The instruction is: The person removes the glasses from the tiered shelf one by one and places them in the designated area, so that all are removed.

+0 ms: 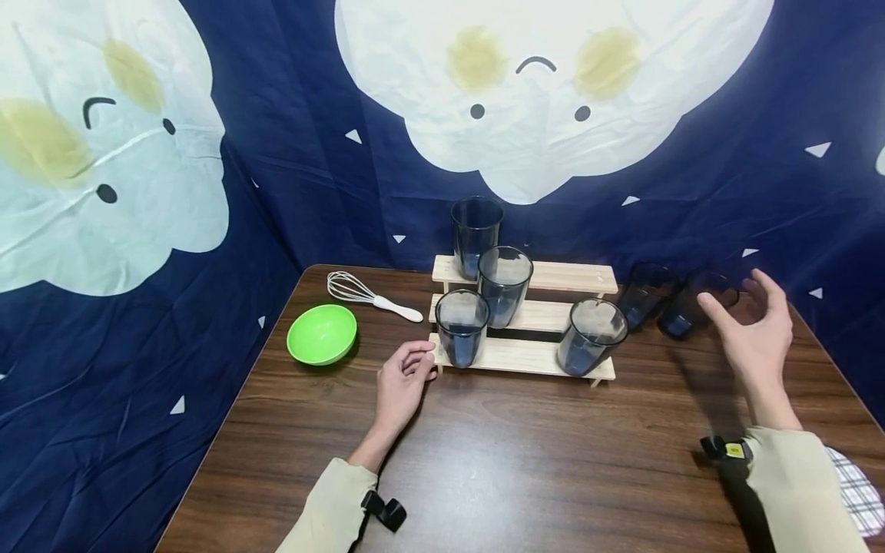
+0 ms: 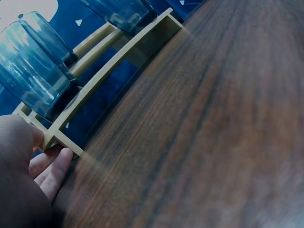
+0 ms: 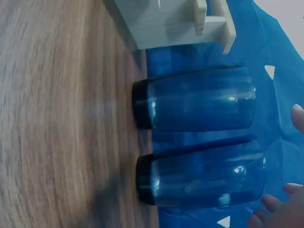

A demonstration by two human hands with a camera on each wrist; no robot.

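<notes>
A three-tier wooden rack [image 1: 522, 355] stands on the table with several dark clear glasses on it. One glass [image 1: 477, 238] is on the top tier, another glass [image 1: 505, 288] on the middle tier. The bottom tier bears a glass [image 1: 462, 330] at its left end and a glass [image 1: 591, 338] at its right. My left hand [image 1: 403, 384] pinches the rack's front left corner, thumb above and fingers below. To the right of the rack, two glasses [image 3: 194, 99] stand upright on the table. My right hand [image 1: 760, 346], thumb and fingers spread, is beside the rightmost glass [image 3: 204, 175], apparently without gripping it.
A green bowl [image 1: 321, 335] and a white whisk [image 1: 373, 296] lie left of the rack on the brown wooden table [image 1: 484, 461]. A checked cloth [image 1: 857, 491] is partly behind my right sleeve. Dark blue fabric [image 1: 304, 153] with cloud prints hangs behind the table.
</notes>
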